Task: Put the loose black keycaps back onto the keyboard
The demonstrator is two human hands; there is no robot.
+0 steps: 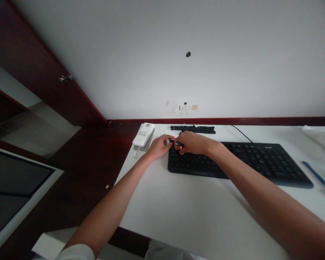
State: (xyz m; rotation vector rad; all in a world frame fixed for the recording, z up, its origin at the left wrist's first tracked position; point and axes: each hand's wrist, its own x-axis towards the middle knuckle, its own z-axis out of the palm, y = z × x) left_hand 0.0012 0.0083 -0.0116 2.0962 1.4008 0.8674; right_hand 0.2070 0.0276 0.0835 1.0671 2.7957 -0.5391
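Note:
A black keyboard [200, 161] lies on the white desk [178, 202], its left end under both hands. My left hand [159, 146] is at the keyboard's upper left corner, thumb and forefinger curled against it. My right hand [193, 142] is closed just above the top left keys, beside my left fingertips. Between its fingers shows a small dark tool [179, 144] with a shiny metal part; its kind cannot be made out. Behind the hands, loose black keycaps [204, 129] lie in rows, partly hidden by the right hand.
Left of the hands rests a white power bank [144, 134] with a short cable. A blue stick-like tool [319, 178] lies on the right, near a crumpled white plastic sheet [321, 137]. The keyboard's cable [241, 133] runs back toward the wall, which has sockets [189, 107].

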